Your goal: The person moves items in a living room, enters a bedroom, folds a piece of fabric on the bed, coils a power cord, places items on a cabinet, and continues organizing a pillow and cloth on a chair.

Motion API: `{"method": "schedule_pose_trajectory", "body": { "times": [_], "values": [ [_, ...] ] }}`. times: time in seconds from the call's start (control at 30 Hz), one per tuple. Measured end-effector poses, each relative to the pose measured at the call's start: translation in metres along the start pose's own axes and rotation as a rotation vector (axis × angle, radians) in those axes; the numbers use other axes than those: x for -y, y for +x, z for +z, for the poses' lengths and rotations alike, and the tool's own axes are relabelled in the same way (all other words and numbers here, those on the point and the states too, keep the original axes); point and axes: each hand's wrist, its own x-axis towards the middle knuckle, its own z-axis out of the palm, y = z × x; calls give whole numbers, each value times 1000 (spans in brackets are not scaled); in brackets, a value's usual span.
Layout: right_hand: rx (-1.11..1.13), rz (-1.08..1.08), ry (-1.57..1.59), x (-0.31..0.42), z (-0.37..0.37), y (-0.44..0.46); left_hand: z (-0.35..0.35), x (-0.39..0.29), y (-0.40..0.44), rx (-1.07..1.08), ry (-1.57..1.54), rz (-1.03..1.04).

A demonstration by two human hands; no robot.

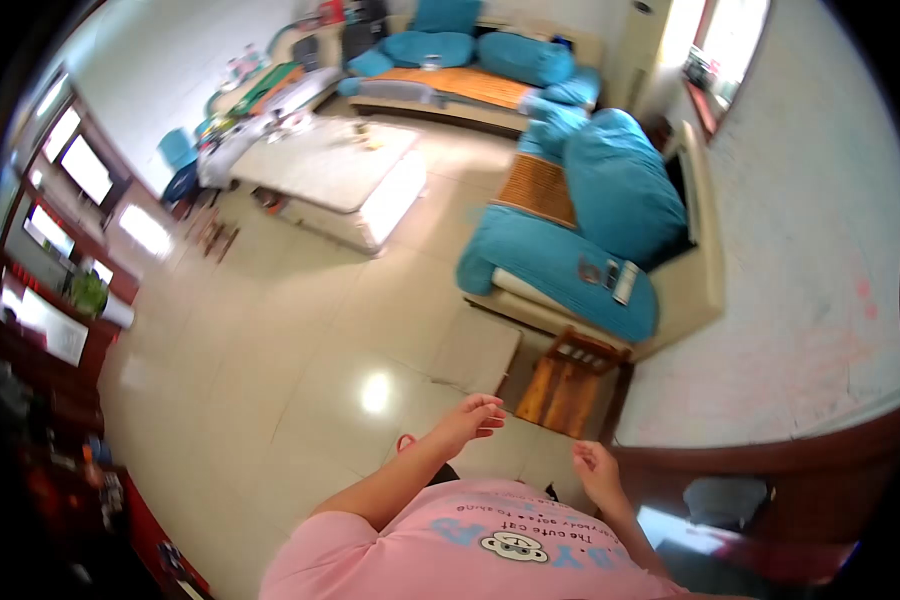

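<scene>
The left hand [470, 420] and right hand [595, 470] are held apart, their fingers loosely bent. A small wooden chair [550, 396] is seen just beyond them, near both. By the chair, the floor is partly covered by a flat board [475, 352], and a blue-covered sofa [545, 262] is placed farther back.

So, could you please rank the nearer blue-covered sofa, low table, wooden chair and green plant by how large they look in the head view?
Largest to smallest:
Nearer blue-covered sofa
Low table
Wooden chair
Green plant
</scene>
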Motion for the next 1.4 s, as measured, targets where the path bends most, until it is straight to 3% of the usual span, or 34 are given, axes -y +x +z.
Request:
{"method": "schedule_pose_trajectory", "body": {
  "times": [0.07,0.1,0.17,0.2,0.27,0.3,0.43,0.63,0.77,0.87,1.03,1.1,1.23,1.4],
  "values": [
    [49,-12,-4,-13,-1,26,-9,-1,-2,-40,-58,64],
    [82,-26,-105,32,90,49,-115,-10,-30,-22,-156,105],
    [157,-33,-208,57,155,72,-189,-12,-67,-105,-222,97],
    [195,-39,-183,90,249,92,-271,-47,-116,-250,-194,124],
    [313,-47,-188,101,303,127,-335,-35,-129,-345,-304,171],
    [397,-80,-71,125,365,148,-384,-63,-167,-435,-296,216],
    [524,-194,-238,183,512,178,-504,-76,-259,-635,-463,322],
    [853,-228,-439,208,656,245,-618,-46,-299,-784,-721,415],
    [901,-266,-400,243,763,313,-704,-77,-342,-895,-773,434],
    [959,-364,-574,253,839,387,-775,-64,-320,-989,-850,465],
    [1085,-430,-639,332,1024,498,-880,-132,-327,-1179,-1052,507],
    [1155,-620,-649,376,1084,521,-901,-154,-324,-1205,-1060,583],
    [1318,-684,-589,448,1235,518,-976,-172,-343,-1238,-1159,607],
    [1486,-715,-505,480,1399,483,-1113,-187,-381,-1303,-1174,632]
  ]
}}
